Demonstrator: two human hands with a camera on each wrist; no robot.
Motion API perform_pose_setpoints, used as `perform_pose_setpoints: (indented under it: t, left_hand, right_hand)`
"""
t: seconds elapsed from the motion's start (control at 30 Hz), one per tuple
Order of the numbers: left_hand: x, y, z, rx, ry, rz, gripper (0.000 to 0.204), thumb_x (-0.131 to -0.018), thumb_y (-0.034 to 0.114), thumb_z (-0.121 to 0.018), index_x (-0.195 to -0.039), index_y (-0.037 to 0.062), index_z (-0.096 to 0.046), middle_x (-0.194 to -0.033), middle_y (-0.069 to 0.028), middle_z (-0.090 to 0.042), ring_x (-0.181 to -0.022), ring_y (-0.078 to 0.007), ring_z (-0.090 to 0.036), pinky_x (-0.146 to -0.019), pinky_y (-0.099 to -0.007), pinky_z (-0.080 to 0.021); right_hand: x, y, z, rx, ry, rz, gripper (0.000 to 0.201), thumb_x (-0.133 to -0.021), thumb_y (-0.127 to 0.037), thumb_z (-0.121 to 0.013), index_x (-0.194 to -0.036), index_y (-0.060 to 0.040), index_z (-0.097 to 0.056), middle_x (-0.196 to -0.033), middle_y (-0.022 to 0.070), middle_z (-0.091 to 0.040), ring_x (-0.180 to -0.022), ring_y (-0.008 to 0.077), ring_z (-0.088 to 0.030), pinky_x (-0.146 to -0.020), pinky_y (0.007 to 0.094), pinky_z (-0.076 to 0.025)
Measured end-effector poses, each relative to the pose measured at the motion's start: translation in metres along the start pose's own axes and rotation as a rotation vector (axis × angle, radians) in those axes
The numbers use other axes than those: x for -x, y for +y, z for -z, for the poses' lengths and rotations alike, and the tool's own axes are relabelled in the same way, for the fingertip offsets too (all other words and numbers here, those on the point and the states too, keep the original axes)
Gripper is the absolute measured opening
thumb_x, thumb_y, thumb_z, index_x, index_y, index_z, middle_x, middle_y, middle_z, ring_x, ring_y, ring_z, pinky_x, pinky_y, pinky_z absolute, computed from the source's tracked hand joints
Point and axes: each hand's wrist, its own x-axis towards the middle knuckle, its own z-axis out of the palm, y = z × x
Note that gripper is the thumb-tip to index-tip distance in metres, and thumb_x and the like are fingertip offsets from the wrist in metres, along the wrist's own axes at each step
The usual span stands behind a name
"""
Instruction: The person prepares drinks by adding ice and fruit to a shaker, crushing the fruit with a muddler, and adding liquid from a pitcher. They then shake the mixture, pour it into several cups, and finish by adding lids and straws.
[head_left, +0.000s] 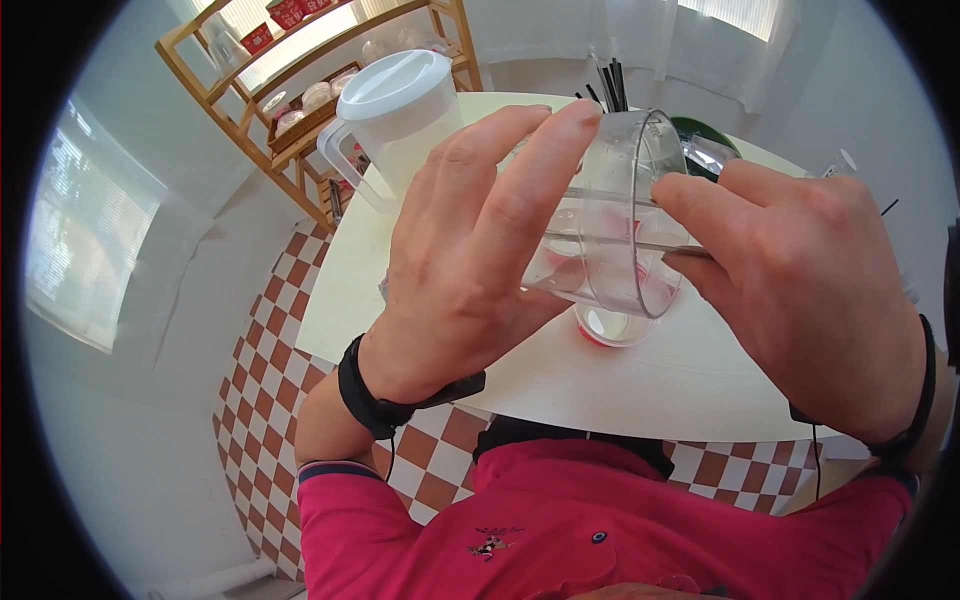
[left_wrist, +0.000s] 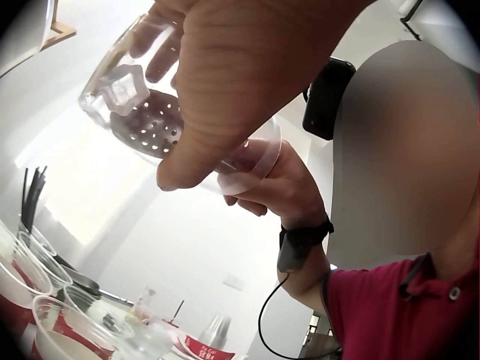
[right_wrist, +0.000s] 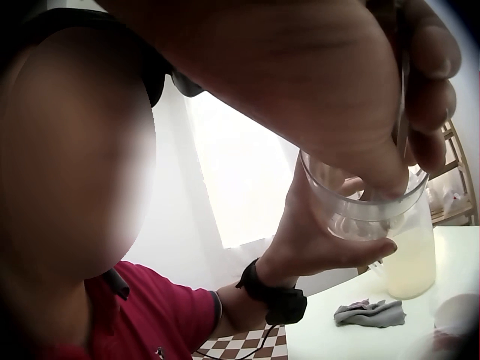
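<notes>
My left hand [head_left: 475,225] grips a clear plastic cup [head_left: 618,150] from the side, thumb below and fingers over the top. The cup lies tipped well over, its mouth toward the right hand. My right hand [head_left: 815,255] pinches the thin metal handle of a perforated spoon [left_wrist: 154,124], reaching in through the mouth. The spoon's holed bowl is deep inside the cup, near its base. Beside the bowl sits a clear, ice-like chunk [left_wrist: 124,88]. Above the white table, the cup overlaps red-and-white cups [head_left: 608,328] in the head view.
A lidded pitcher [head_left: 395,115] of pale liquid stands at the table's back left. Black straws [head_left: 615,85] and a dark green tray [head_left: 705,130] are at the back. A grey cloth [right_wrist: 369,313] lies near the pitcher. Behind stands a wooden shelf [head_left: 285,160].
</notes>
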Motion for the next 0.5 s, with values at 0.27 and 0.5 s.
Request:
perform_pose_setpoints:
  t: [0.27, 0.5]
  left_hand:
    - [-0.001, 0.002, -0.005, -0.007, 0.008, -0.006, 0.105, -0.057, 0.018, -0.098, -0.145, 0.003, -0.042, -0.14, -0.0171, -0.056, -0.122, -0.0351, -0.058, -0.099, -0.0424, -0.051]
    - [-0.001, 0.001, 0.0, 0.001, -0.026, 0.032, 0.106, -0.057, 0.019, -0.098, -0.146, 0.0032, -0.042, -0.14, -0.017, -0.056, -0.123, -0.0355, -0.057, -0.1, -0.0426, -0.051]
  right_hand:
    - [0.001, 0.015, -0.007, 0.089, -0.211, 0.01, 0.029, -0.078, -0.018, -0.079, -0.1, -0.005, -0.066, -0.069, 0.0082, -0.057, -0.058, 0.0273, -0.06, -0.052, 0.038, -0.046]
    - [0.0, 0.019, -0.005, 0.041, -0.202, 0.015, 0.027, -0.077, -0.017, -0.079, -0.098, -0.0056, -0.067, -0.069, 0.0078, -0.059, -0.058, 0.0279, -0.06, -0.053, 0.0384, -0.047]
